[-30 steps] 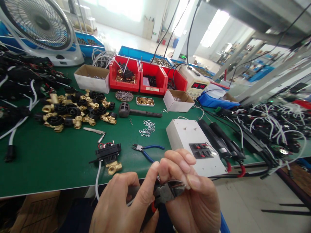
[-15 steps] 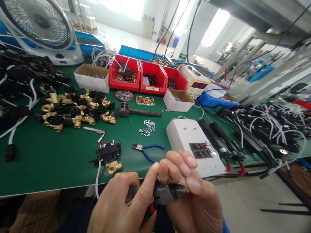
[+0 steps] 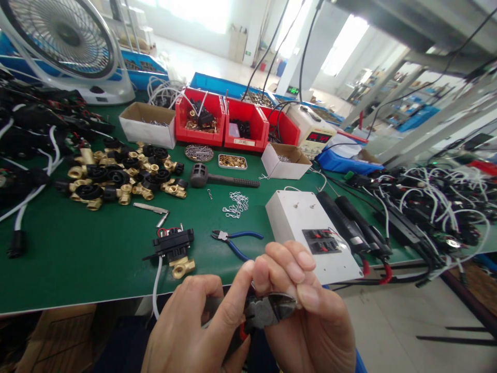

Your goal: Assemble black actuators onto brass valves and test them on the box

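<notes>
My left hand [image 3: 205,321] is closed around a pair of diagonal cutting pliers [image 3: 267,311] with dark jaws and red-and-black grips. The jaws point right, toward the fingertips of my right hand [image 3: 310,305]. Those fingers are pinched together at the jaw tips; whatever small thing they hold is hidden. Both hands are just off the bench's front edge. Beyond them on the green bench [image 3: 97,259] lie blue-handled cutters [image 3: 236,241]. Left of these sits a black part with a brass fitting [image 3: 174,248] and a white cable.
Brass fittings [image 3: 124,194] are heaped at left, below a fan [image 3: 66,41]. Small wire clips [image 3: 236,204] lie mid-bench, near a black mallet-like tool [image 3: 221,178]. Red bins [image 3: 244,124] stand behind. A white switch box [image 3: 287,217] and tangled cables [image 3: 438,207] are at right.
</notes>
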A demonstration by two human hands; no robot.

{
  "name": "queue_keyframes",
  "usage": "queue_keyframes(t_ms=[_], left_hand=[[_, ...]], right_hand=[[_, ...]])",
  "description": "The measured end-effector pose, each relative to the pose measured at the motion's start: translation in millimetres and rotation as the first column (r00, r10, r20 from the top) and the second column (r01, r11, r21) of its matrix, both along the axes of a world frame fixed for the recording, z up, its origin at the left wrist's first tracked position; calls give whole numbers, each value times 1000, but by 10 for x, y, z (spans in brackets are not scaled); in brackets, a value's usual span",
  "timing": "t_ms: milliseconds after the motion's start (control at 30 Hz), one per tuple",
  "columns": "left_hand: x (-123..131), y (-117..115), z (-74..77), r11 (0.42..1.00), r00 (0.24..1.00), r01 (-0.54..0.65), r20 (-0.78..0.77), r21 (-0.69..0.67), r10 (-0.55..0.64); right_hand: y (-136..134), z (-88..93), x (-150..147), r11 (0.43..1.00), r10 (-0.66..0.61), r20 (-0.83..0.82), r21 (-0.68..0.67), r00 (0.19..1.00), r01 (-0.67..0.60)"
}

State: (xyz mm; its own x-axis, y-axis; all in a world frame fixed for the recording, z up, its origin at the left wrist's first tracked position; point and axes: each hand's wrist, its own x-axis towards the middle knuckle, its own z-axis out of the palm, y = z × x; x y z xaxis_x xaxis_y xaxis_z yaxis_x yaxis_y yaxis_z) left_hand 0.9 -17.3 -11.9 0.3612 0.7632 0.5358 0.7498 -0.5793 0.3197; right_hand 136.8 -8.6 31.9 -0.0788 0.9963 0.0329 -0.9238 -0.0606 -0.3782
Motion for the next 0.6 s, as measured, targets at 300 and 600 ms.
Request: queue_keyframes(t_ms=[300, 600], left_hand=[[-55, 73, 8, 991, 994, 104, 29, 88, -107], [-65, 70, -25, 959, 965, 261, 15, 107, -264]], right_hand=[[11, 12, -15, 1000, -1, -2, -2, 1000, 1], [35, 39, 9, 1000, -24, 8, -11, 1000, 24]])
